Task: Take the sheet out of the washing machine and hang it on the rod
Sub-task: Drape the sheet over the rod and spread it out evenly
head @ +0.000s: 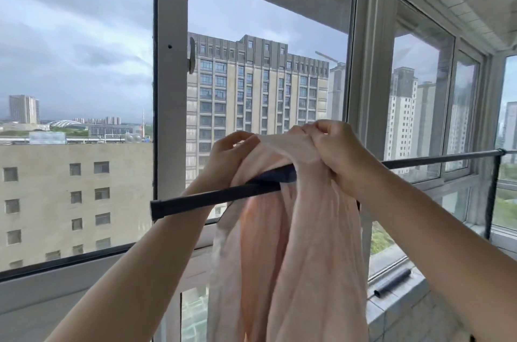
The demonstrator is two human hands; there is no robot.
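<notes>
**Now at the hang step: sheet going over the rod**

Sheet [293, 243] hangs bunched below the grip, draped across the rod [212, 199]. Right hand [333, 151] and left hand [232, 148] pinch its top edge just above the rod. Next, I'd judge: spread the edge sideways along it.

- No text, label, brand, number or sign can be read anywhere in the view.
</notes>
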